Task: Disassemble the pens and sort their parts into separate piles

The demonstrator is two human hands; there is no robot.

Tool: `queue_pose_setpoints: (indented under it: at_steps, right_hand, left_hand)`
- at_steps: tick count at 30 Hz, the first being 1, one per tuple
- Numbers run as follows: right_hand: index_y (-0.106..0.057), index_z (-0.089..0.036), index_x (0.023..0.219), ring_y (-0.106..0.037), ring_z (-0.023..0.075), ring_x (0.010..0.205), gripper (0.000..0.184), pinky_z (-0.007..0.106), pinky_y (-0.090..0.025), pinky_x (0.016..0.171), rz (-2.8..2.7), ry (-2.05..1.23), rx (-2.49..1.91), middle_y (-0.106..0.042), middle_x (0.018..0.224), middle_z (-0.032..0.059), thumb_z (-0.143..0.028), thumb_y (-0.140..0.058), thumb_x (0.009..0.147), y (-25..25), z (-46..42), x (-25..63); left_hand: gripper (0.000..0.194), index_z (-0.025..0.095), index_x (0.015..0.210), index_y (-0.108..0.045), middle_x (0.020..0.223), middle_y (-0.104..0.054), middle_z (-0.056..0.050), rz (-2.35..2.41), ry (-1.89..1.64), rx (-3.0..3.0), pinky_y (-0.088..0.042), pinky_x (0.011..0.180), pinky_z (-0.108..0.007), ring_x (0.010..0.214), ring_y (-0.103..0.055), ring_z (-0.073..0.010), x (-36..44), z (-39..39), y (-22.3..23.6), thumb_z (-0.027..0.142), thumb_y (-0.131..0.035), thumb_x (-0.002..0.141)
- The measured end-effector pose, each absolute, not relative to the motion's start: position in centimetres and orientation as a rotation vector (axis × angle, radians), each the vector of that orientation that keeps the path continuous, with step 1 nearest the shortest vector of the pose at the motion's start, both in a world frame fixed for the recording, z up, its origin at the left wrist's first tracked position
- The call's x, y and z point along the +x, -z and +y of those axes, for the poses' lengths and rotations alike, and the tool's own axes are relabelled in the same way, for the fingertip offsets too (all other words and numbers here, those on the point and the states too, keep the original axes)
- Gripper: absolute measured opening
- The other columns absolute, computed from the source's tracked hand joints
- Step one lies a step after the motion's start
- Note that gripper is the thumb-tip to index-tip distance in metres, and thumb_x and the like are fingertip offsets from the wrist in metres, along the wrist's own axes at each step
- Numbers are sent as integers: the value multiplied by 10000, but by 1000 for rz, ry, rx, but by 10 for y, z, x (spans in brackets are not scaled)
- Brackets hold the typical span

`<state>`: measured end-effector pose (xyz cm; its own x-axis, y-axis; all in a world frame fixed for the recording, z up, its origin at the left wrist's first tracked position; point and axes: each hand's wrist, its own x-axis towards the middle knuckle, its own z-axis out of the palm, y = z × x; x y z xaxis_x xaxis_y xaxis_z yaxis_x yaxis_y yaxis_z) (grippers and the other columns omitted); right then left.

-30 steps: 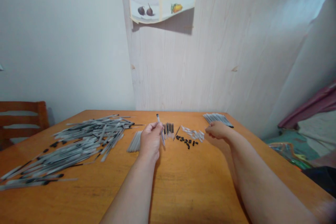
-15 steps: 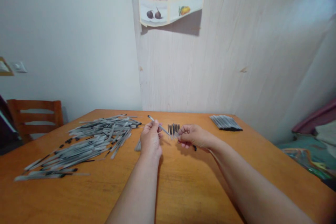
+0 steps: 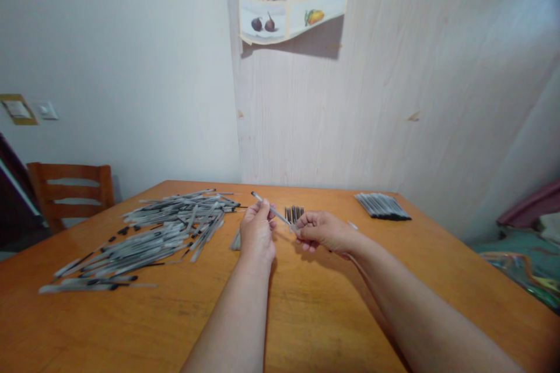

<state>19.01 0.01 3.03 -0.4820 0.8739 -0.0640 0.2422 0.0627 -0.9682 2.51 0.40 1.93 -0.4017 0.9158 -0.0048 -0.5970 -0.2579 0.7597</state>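
Observation:
My left hand (image 3: 258,226) is closed round a slim pen (image 3: 275,211) with a pale barrel and a dark far end. The pen slants down to the right, its near end meeting the fingertips of my right hand (image 3: 317,230). Those fingers are pinched together; what is between them is too small to make out. Just behind the pen's near end lies a row of thin black-and-clear pieces (image 3: 294,213). Partly hidden by my left hand, a small bundle of pale sticks (image 3: 235,241) rests on the table.
Loose pens (image 3: 135,247) lie heaped on the left of the wooden table (image 3: 306,315), with small black pieces (image 3: 123,230) among them. At the back right is a neat row of pens (image 3: 382,206). A small white piece (image 3: 352,225) lies beyond my right wrist. A chair (image 3: 72,189) stands at left.
My right fingertips have come up to the near end of the pen, closing the small gap. The whole view has shifted slightly. The left hand keeps its hold.

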Motion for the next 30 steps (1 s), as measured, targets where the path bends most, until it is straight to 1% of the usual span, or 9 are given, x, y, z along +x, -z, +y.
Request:
queue_pose_setpoints:
  at_steps: [3, 8, 16, 22, 30]
  right_hand:
    - [-588, -181, 823, -629, 86, 565, 94, 170, -493, 530, -1792, -1443, -1114, -675, 661, -10, -207, -655, 763, -31, 0, 190]
    - [-590, -179, 825, -617, 83, 556, 90, 169, -485, 530, -1762, -1418, -1129, -665, 649, -13, -208, -651, 765, -32, -1, 188]
    - [-599, -179, 779, -565, 80, 548, 52, 180, -466, 533, -1718, -1352, -1087, -624, 635, -23, -212, -634, 760, -29, 1, 187]
    - [-585, -183, 750, -517, 81, 527, 164, 193, -436, 522, -1660, -1296, -1081, -592, 606, -24, -317, -678, 773, -30, 2, 186]
    - [-590, -182, 739, -485, 78, 511, 169, 190, -389, 494, -1658, -1213, -1109, -569, 583, -28, -319, -682, 774, -31, 4, 186]
  left_hand:
    - [404, 162, 841, -588, 792, -647, -11, 860, -1832, 563, -372, 501, -150, 592, -530, -52, 27, 4, -19, 399, -842, 635]
    - [384, 160, 817, -573, 784, -650, -21, 858, -1815, 617, -333, 469, -153, 571, -513, -54, 30, 5, -17, 393, -826, 647]
    - [354, 154, 886, -609, 824, -664, -34, 939, -1756, 704, -343, 483, -152, 620, -549, -68, 31, 5, -14, 391, -782, 687]
    - [374, 155, 829, -627, 786, -661, -29, 975, -1726, 776, -390, 521, -170, 653, -587, -94, 33, 1, -16, 441, -793, 654]
    - [367, 152, 807, -588, 715, -640, -14, 942, -1737, 785, -433, 561, -182, 600, -577, -80, 38, -2, -19, 441, -782, 691]
